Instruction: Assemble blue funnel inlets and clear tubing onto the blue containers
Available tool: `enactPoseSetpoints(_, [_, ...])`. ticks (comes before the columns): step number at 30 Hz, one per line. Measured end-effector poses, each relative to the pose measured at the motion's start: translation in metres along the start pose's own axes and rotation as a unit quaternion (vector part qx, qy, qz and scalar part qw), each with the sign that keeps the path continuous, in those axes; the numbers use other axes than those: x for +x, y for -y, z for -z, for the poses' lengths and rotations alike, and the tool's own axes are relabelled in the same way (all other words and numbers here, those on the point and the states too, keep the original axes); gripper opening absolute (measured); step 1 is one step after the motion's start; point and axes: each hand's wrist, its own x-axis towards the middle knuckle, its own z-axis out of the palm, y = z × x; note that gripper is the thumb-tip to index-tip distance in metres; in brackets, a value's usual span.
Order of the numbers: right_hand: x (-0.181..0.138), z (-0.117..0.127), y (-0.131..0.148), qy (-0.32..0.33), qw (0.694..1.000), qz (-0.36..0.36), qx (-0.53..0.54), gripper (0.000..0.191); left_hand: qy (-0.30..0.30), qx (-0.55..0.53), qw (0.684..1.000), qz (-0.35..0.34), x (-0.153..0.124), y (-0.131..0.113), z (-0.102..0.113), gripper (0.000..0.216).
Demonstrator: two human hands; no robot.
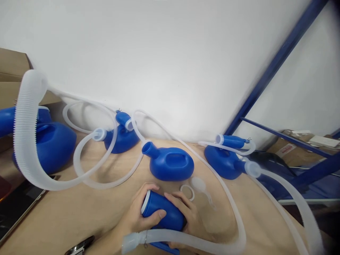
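Note:
My left hand (pixel 142 209) and my right hand (pixel 195 216) are wrapped round a blue plastic urinal cup (pixel 166 212), which lies on its side with its white-rimmed end to the left. The left fingers curl over that rim; the right ones press on the top and the far end. A translucent hose (pixel 186 236) with a wire clip on its end runs in front of the cup, hiding part of my right hand. Just beyond my hands stands a blue handled urinal bottle (pixel 172 163) with an open neck. Beside it lie a white ring (pixel 187 193) and a translucent cap with a strap (pixel 199 185).
More blue bottles with hoses stand at the left (pixel 57 145), back (pixel 120 140) and right (pixel 223 164). A thick ribbed hose (pixel 25 124) rises at the left. A dark flat device (pixel 18 209) and a black-and-silver tool (pixel 81 245) lie near the front. Blue rack bars (pixel 276 67) slant at the right.

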Motion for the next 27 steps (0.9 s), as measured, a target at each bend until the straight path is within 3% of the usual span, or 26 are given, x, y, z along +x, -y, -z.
enactPoseSetpoints(3, [-0.003, -0.001, -0.002, 0.004, 1.000, 0.001, -0.004, 0.095, 0.018, 0.015, 1.000, 0.000, 0.000, -0.003, -0.001, 0.045])
enactPoseSetpoints(8, [-0.003, -0.006, 0.003, -0.024, 0.999, 0.011, -0.036, 0.077, -0.002, 0.024, 1.000, 0.010, -0.002, -0.002, -0.003, 0.050])
enactPoseSetpoints(14, [0.005, -0.005, 0.008, -0.073, 0.995, 0.043, -0.057, 0.069, -0.022, 0.027, 0.999, 0.019, -0.002, 0.000, -0.005, 0.053])
enactPoseSetpoints(20, [0.007, -0.003, 0.003, -0.051, 0.997, 0.048, -0.023, 0.074, 0.005, 0.014, 0.999, 0.037, -0.002, -0.002, -0.003, 0.061])
enactPoseSetpoints(27, [0.008, -0.005, 0.008, -0.066, 0.997, 0.047, -0.018, 0.072, -0.042, 0.042, 0.997, 0.039, -0.004, -0.003, -0.003, 0.049])
